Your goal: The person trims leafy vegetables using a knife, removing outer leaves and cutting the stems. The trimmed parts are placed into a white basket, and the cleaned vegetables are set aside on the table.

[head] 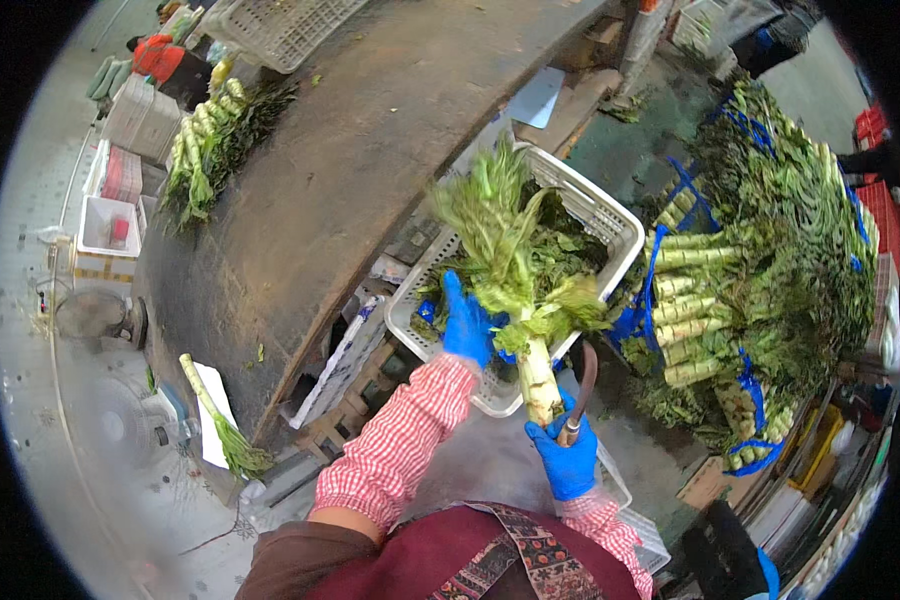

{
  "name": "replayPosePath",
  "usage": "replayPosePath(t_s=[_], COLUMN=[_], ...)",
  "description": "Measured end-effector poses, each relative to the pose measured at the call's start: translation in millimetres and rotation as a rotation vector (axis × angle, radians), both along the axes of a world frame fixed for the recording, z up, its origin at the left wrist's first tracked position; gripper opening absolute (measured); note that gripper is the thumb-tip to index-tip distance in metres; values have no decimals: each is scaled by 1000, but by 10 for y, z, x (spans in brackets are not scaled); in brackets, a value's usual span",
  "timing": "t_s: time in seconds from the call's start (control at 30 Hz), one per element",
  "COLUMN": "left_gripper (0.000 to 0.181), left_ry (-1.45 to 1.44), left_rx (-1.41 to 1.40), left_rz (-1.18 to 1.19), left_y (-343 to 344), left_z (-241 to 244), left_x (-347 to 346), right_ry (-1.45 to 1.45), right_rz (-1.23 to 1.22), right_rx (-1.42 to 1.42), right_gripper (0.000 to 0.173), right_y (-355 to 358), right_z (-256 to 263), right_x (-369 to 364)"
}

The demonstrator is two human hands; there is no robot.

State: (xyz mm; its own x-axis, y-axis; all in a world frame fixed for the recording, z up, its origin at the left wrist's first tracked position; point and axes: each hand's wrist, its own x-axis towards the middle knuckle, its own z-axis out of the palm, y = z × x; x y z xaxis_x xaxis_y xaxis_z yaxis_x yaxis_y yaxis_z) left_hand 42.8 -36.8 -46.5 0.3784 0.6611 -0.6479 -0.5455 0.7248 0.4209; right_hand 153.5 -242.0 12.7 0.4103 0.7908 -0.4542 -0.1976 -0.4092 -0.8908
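Note:
My right hand (568, 454), in a blue glove, grips the cut base of a celtuce stem (538, 379). The same hand also holds a sickle by its wooden handle (568, 435), and the dark curved blade (589, 375) rises on the right. The celtuce's leafy top (495, 217) is blurred and points away from me over a white plastic crate (630, 232). To the left of the stem is my left hand (466, 330), also blue-gloved, fingers apart and partly behind leaves; whether it touches them I cannot tell. Loose dark leaves (570, 247) lie in the crate.
A long worktop (330, 165) curves along the left, bearing a row of celtuce (202, 142) and another crate (281, 30). Celtuce bundles tied with blue straps (690, 315) are heaped on the right. One celtuce (217, 412) lies at the worktop's near end. Other people (165, 64) are farther off.

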Motion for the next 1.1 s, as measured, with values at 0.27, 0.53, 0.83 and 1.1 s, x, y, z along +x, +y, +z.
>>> replayPosePath(t_s=[0.27,0.53,0.83,1.1], left_gripper=[42,63,50,85], left_ry=[339,1035,700,138], left_rx=[-1,241,188,-408], left_rz=[64,-277,-245,21], left_y=[-401,-157,-44,106], left_z=[-958,-944,-1756,-803], left_x=[-29,318,213,-23], right_ry=[-217,-348,378,430], right_rz=[98,166,-6,18], right_rx=[-46,69,-238,-110], right_gripper=[34,31,28,28], right_y=[-93,71,-22,-66], right_z=[-382,-328,-319,-210], right_x=[-214,-194,147,166])
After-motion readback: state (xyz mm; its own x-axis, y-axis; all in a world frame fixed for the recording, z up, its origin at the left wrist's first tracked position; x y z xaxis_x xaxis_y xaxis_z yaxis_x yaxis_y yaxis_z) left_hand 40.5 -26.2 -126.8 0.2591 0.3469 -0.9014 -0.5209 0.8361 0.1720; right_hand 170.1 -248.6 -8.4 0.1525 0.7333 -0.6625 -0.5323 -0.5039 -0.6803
